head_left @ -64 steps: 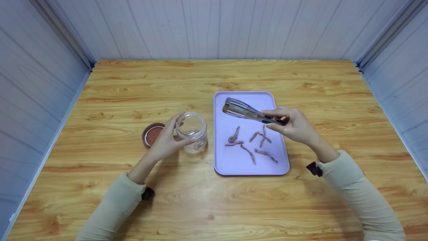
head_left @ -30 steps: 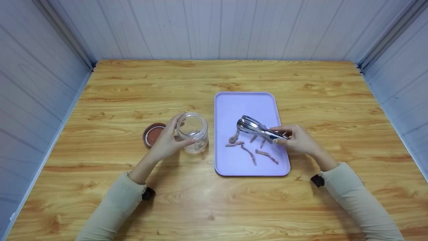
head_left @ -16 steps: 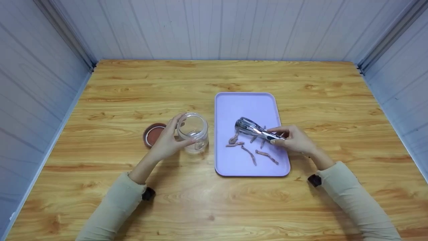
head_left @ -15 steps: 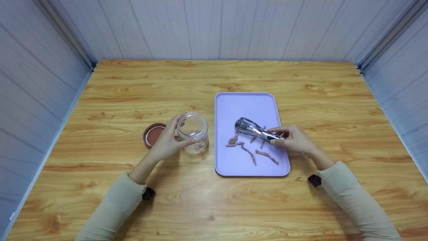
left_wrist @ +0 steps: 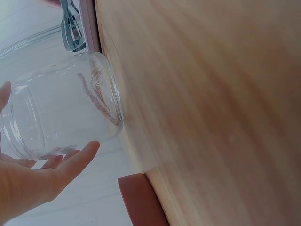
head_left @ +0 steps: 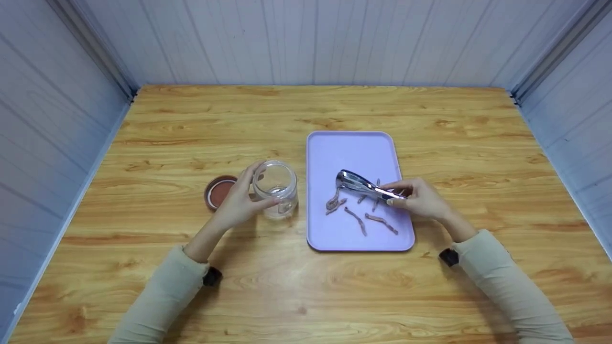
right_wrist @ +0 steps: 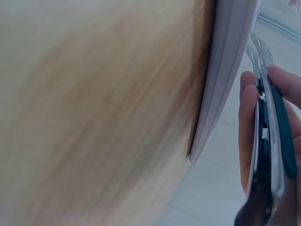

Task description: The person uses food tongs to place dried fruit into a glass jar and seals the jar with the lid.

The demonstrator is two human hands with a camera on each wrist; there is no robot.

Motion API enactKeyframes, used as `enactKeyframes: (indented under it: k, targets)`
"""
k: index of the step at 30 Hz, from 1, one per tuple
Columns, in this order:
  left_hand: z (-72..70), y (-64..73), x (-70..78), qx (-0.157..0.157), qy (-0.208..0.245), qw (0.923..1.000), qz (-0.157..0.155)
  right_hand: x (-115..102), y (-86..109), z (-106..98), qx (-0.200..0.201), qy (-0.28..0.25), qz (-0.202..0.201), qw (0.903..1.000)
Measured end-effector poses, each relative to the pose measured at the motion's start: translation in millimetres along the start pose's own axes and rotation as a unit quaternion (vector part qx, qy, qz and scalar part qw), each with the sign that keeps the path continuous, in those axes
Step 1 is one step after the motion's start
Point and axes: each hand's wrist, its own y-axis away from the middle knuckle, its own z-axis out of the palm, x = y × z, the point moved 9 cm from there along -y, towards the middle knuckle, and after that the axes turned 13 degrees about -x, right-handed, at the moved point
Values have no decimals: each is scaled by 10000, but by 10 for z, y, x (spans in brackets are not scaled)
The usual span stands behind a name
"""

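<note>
My left hand (head_left: pixel 241 203) holds a clear jar (head_left: pixel 287 203) upright on the table, thumb on the near side and fingers round the far side. Reddish-brown strips show near the jar's base in the left wrist view; I cannot tell whether they are inside or seen through it. My right hand (head_left: pixel 423 200) grips metal tongs (head_left: pixel 358 182) by the handles, their arms close together. The tongs' head is low over a lilac tray (head_left: pixel 354 148), touching or just above a curled brown strip (head_left: pixel 333 203). Several other brown strips (head_left: pixel 381 222) lie on the tray, some partly hidden beneath the tongs.
A brown lid (head_left: pixel 219 192) lies on the table left of the jar, partly behind my left hand. The tray stands just right of the jar on the wooden table (head_left: pixel 267 296). White panel walls (head_left: pixel 296 43) enclose the back and sides.
The tongs have come down onto the tray and their arms have drawn together. The short strip beside the curled one has turned from level to slanting. My left hand and the jar have stayed put.
</note>
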Motion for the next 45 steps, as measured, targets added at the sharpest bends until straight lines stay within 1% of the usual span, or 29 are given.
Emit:
enactKeyframes:
  k: [7, 13, 18, 25, 28, 31, 35, 38, 42, 45]
  targets:
    - [5, 1, 1, -23, 32, 10000, -13, -30, 16, -25, 54, -85, -150, 9998]
    - [-4, 10, 10, 29, -28, 10000, -33, -33, 34, -49, 74, -181, -85, 9998]
    - [-5, 16, 26, 52, -50, 10000, 30, -64, 49, -81, 120, -196, -78, 9997]
    - [-3, 13, 18, 5, -38, 10000, 36, -110, 70, -103, 116, -140, -50, 9998]
    - [-1, 10, 13, -19, -36, 10000, 13, -98, 78, -124, 152, -179, -82, 9997]
    - [0, 7, 5, -23, -35, 10000, 24, -10, 69, -151, 208, -268, -127, 9993]
    - [11, -46, -170, 29, -47, 9999, 111, 131, 55, -184, 268, -431, -137, 9986]
    - [16, -93, -329, 81, -116, 9998, 153, 164, 60, -203, 293, -528, -148, 9981]
    - [13, -104, -381, 123, -207, 9996, 137, 148, 77, -233, 350, -563, -137, 9977]
    - [9, -105, -389, 148, -240, 9995, 108, 67, 100, -254, 371, -535, -183, 9977]
